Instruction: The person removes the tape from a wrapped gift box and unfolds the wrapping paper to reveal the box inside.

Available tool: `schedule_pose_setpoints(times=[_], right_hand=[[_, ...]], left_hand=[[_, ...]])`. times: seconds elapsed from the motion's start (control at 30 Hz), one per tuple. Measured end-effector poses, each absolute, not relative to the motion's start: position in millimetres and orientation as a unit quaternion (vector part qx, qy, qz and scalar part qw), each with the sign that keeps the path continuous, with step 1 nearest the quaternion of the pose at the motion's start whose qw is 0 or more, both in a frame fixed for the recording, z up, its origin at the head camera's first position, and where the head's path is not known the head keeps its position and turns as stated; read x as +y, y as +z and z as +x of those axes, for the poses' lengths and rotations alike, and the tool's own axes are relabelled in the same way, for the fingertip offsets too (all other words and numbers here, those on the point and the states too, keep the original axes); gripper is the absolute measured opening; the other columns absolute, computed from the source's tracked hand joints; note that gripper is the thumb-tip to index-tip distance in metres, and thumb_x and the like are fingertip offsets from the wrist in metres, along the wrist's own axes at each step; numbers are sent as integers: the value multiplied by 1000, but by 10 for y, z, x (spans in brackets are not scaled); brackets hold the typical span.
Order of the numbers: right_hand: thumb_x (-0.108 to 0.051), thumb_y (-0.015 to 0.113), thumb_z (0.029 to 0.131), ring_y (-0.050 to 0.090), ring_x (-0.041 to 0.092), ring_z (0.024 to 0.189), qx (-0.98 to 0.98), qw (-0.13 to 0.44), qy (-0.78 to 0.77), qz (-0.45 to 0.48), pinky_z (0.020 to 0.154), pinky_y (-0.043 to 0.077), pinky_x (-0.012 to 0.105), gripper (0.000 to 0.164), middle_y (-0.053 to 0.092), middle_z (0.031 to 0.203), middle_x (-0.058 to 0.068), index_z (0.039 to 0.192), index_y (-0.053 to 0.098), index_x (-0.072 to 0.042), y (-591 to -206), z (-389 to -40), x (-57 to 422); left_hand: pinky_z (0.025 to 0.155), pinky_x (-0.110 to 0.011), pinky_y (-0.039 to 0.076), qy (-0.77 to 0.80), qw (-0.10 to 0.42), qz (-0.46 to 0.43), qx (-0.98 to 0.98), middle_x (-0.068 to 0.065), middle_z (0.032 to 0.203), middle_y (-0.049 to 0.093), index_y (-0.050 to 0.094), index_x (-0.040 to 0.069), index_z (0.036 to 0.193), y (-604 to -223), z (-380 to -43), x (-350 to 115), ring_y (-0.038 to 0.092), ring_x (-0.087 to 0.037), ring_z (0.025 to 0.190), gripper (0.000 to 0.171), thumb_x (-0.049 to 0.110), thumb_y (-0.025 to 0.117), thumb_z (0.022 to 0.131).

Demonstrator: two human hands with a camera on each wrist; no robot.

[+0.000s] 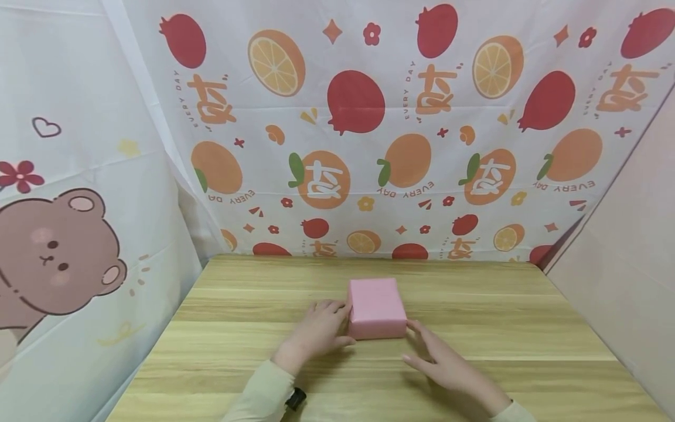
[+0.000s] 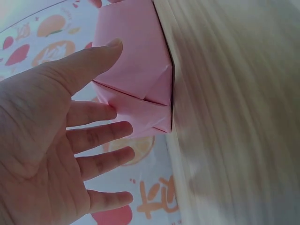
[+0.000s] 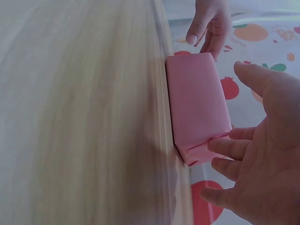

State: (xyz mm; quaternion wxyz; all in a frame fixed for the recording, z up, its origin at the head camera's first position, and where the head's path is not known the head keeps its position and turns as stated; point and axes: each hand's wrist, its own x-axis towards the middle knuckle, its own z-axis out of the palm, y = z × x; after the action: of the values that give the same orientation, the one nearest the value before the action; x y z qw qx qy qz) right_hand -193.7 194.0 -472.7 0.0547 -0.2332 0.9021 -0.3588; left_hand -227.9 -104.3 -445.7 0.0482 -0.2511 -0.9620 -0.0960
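A box wrapped in pink paper (image 1: 377, 305) sits on the wooden table, with folded paper flaps on its ends in both wrist views. My left hand (image 1: 319, 328) is at the box's left side, fingers spread and fairly straight, fingertips right at that side. In the left wrist view the thumb of the left hand (image 2: 42, 126) overlaps the pink box (image 2: 136, 51). On the other side, my right hand (image 1: 443, 360) has its fingertips by the near right corner, thumb held apart. The right wrist view shows the right hand (image 3: 267, 150) with extended fingers beside the box's folded end (image 3: 199, 152).
The wood-grain table (image 1: 237, 328) reaches back to a white curtain (image 1: 364, 176) printed with fruit. A bear-printed cloth (image 1: 63, 252) hangs at the left, and a plain pale panel (image 1: 622, 246) stands at the right. A black band (image 1: 296, 400) shows at the left wrist.
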Motion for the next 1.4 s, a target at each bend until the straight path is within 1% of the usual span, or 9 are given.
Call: schedule_pose_setpoints(times=[0.13, 0.23, 0.37, 0.5, 0.73, 0.93, 1.17, 1.27, 1.4], right_hand=[[-40, 57, 97, 37, 45, 139, 898, 68, -363, -240, 101, 46, 56, 74, 31, 156, 23, 153, 23, -7, -4742, -1918, 2001], [-42, 56, 97, 35, 46, 140, 903, 65, -353, -236, 104, 40, 60, 72, 30, 156, 24, 153, 26, -8, -4714, -1915, 2020], [-46, 54, 97, 38, 45, 138, 914, 41, -347, -205, 109, 32, 64, 64, 40, 151, 22, 148, 39, -9, -4614, -1964, 2018], [-45, 52, 98, 44, 42, 135, 918, 17, -360, -165, 109, 35, 62, 56, 48, 146, 19, 141, 48, -9, -4505, -2094, 1993], [-38, 53, 99, 39, 43, 138, 892, 4, -432, -134, 110, 36, 59, 57, 44, 148, 22, 143, 42, -3, -4360, -2412, 1888], [-44, 52, 99, 41, 40, 138, 879, 18, -468, -83, 112, 34, 57, 60, 42, 151, 18, 146, 40, -9, -4393, -2633, 1794], [-37, 55, 99, 54, 34, 126, 865, -5, -500, -47, 106, 44, 49, 55, 53, 139, 19, 143, 45, -5, -4598, -2753, 1677], [-32, 56, 99, 58, 31, 120, 862, -20, -505, -35, 102, 48, 45, 51, 58, 132, 17, 141, 48, -4, -4650, -2752, 1638], [-27, 57, 98, 59, 31, 116, 865, -20, -501, -31, 97, 50, 43, 47, 62, 126, 17, 137, 51, -2, -4721, -2744, 1605]], left_hand=[[107, -64, 36, -106, 33, -254, -961, -9, 139, 56, 47, 9, 144, -4464, -2291, -1008, 50, -32, 131, 79, 55, 68, 84], [106, -63, 37, -136, 11, -255, -957, -11, 140, 55, 46, 10, 145, -4462, -2314, -1038, 50, -34, 131, 78, 55, 67, 85], [107, -61, 38, -200, -29, -237, -950, -16, 142, 53, 44, 12, 146, -4421, -2371, -1113, 50, -37, 131, 76, 57, 62, 88], [109, -55, 40, -266, -55, -214, -938, -18, 144, 51, 45, 9, 145, -4363, -2453, -1172, 49, -37, 133, 73, 55, 60, 90], [103, -52, 46, -369, -57, -167, -913, -23, 134, 58, 48, 3, 142, -4254, -2614, -1156, 55, -41, 125, 60, 41, 57, 97], [103, -52, 46, -421, -64, -121, -896, -23, 132, 60, 49, 2, 141, -4298, -2682, -1049, 56, -39, 124, 57, 40, 54, 98], [101, -51, 47, -465, -59, -77, -880, -25, 130, 60, 46, -3, 141, -4445, -2700, -948, 59, -36, 119, 61, 39, 55, 97], [96, -49, 50, -474, -70, -81, -874, -23, 125, 62, 45, -3, 142, -4477, -2695, -915, 63, -32, 110, 62, 39, 55, 98], [95, -48, 50, -476, -76, -93, -871, -21, 125, 63, 45, -1, 143, -4514, -2687, -878, 62, -30, 112, 62, 41, 54, 98]])
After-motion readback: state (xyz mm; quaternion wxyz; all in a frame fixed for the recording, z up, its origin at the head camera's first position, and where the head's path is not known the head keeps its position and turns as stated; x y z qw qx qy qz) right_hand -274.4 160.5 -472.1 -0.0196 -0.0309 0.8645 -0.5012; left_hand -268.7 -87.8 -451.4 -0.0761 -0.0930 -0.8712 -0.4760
